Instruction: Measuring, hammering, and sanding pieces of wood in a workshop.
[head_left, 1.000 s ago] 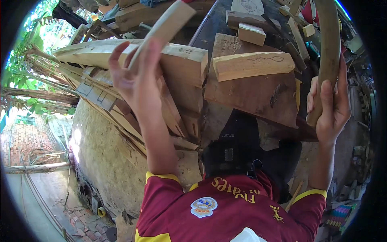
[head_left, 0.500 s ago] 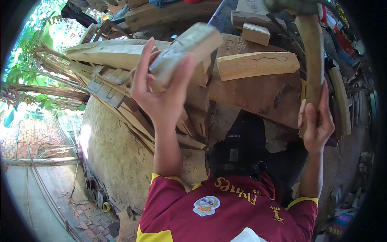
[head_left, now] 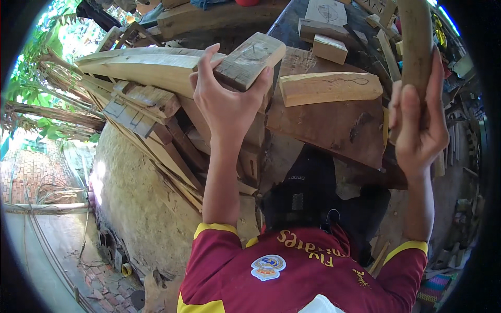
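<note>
My left hand point(head_left: 224, 107) is closed round a short, weathered wooden block point(head_left: 249, 60), held above a stack of long pale timbers point(head_left: 141, 65). On the right, my right hand point(head_left: 417, 125) grips an upright wooden handle point(head_left: 415, 36), whose top end is cut off by the frame. Between my hands, a pale wooden piece with a pencilled outline point(head_left: 330, 87) lies on a brown board point(head_left: 326, 133). A smaller block point(head_left: 329, 49) sits just beyond it.
A dark worktop point(head_left: 284, 28) at the back holds offcuts and a board with a drawing point(head_left: 323, 11). Tied or stacked timber runs along the left over a rough pale surface point(head_left: 125, 198). Brick paving point(head_left: 23, 175) and foliage show at far left; scrap wood lies at right.
My left hand has moved right, turning the block flatter. The handle in my right hand dipped half a second ago, showing a dark head, and is raised again now.
</note>
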Available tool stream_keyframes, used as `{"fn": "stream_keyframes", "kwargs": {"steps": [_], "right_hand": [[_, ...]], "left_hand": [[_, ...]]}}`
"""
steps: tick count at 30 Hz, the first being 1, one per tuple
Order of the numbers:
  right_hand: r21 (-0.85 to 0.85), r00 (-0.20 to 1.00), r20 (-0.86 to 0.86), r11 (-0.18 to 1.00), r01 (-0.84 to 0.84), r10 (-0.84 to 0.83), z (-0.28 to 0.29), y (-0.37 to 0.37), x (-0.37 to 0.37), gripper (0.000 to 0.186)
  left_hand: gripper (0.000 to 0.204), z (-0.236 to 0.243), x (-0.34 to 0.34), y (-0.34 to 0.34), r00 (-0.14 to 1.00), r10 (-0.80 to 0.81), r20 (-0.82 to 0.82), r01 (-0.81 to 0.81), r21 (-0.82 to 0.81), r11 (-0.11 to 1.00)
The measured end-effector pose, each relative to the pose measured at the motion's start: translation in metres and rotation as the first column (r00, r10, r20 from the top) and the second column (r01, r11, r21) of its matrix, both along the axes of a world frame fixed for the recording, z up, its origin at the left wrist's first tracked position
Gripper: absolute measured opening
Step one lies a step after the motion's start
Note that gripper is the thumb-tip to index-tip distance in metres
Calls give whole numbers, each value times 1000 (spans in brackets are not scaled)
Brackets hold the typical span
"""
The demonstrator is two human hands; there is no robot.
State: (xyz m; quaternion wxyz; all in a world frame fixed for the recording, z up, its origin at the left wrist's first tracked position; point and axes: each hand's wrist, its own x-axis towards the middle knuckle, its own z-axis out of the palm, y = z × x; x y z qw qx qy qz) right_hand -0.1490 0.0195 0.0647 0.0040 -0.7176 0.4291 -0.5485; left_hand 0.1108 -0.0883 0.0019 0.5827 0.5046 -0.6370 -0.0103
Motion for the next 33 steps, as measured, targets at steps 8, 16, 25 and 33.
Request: {"fn": "stream_keyframes", "kwargs": {"steps": [8, 16, 25, 33], "right_hand": [[298, 974, -217, 946, 124, -60, 6, -4, -8, 53], [175, 974, -218, 979, 108, -68, -16, 3, 1, 52], [250, 998, 32, 967, 51, -61, -33, 30, 0, 56], [199, 913, 389, 979, 45, -121, -52, 57, -13, 55]], "left_hand": [[72, 4, 3, 1, 999, -31, 21, 31, 20, 999], [68, 6, -1, -1, 999, -42, 19, 42, -8, 999], [53, 12, 7, -1, 882, -231, -412, 273, 45, 961], [43, 54, 30, 18, 332, -272, -903, 719, 55, 693]]}}
